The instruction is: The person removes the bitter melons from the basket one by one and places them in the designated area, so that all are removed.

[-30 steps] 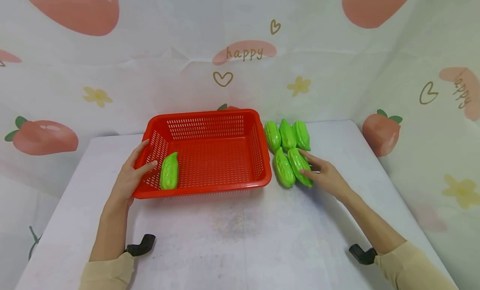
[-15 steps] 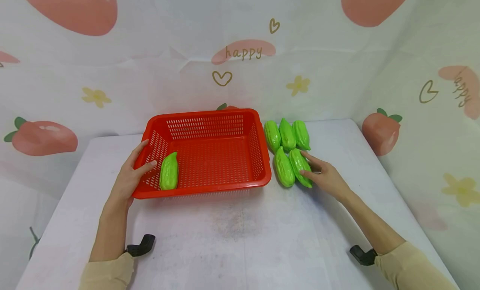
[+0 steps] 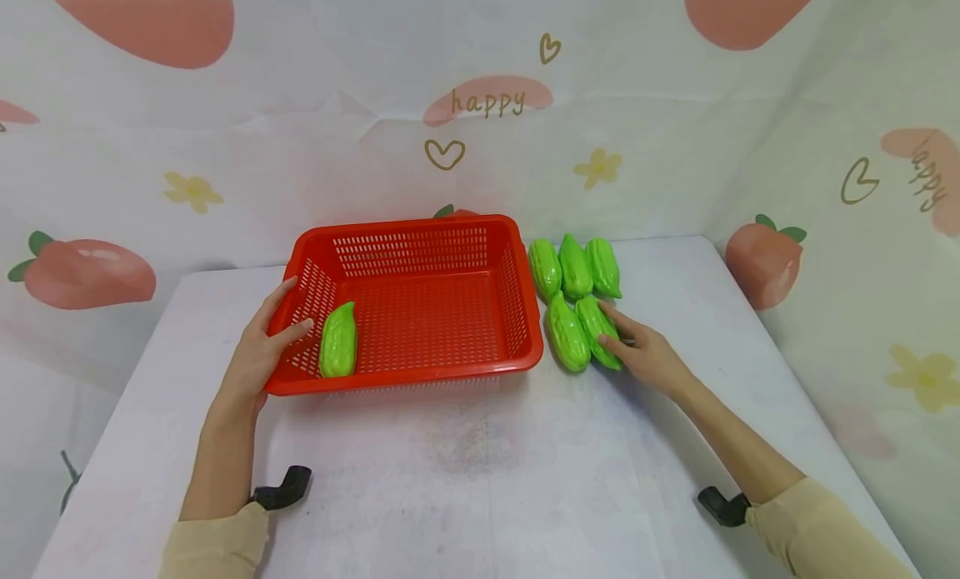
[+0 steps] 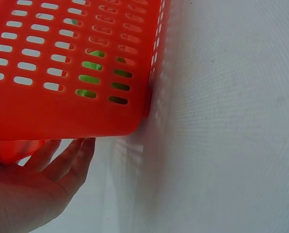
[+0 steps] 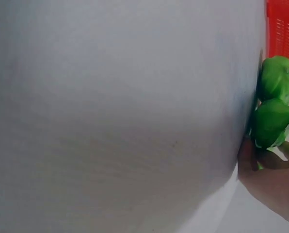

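A red plastic basket with slotted walls stands on the white table, one green bitter melon lying inside at its left end. My left hand grips the basket's left side, thumb over the rim; in the left wrist view its fingers rest against the outer wall. Right of the basket, my right hand holds a bitter melon between thumb and fingers, low at the table. Its near end shows in the right wrist view, beside another bitter melon.
Touching or close to the held one lies another bitter melon. Behind them several more stand in a row, including a middle bitter melon. A printed cloth backdrop rises behind the table.
The held bitter melon and my right hand have shifted very slightly left, against the neighbouring one. My left hand and the basket stay where they were.
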`<state>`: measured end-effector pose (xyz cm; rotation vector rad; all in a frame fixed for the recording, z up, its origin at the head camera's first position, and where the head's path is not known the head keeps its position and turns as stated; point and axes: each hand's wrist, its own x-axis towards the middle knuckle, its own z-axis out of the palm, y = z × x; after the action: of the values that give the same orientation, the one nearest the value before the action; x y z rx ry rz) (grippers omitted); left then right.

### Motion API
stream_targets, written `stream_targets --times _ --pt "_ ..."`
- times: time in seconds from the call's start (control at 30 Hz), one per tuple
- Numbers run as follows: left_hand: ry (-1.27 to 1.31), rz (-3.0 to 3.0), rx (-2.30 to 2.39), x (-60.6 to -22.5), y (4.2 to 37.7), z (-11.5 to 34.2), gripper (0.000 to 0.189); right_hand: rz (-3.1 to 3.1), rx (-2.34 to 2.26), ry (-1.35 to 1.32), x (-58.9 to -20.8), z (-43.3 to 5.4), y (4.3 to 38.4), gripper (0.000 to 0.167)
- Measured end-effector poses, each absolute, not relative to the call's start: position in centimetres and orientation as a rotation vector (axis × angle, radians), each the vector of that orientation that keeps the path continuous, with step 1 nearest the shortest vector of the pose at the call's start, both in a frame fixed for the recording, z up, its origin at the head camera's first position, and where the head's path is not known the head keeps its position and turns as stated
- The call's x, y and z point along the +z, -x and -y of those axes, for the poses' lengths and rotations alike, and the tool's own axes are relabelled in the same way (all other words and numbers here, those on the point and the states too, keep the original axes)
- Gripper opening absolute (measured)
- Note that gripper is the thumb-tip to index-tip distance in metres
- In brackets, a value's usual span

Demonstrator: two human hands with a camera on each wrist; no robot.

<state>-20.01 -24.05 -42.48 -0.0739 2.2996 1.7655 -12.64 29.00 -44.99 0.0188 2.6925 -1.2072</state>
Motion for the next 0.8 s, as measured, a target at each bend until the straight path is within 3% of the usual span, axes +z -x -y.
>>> stream_targets --times 0.8 --pt "0.069 -2.284 1.79 -42.26 19.89 24.07 0.067 -2.764 -1.224 -0.029 -44.2 -28.66 12.39 0.069"
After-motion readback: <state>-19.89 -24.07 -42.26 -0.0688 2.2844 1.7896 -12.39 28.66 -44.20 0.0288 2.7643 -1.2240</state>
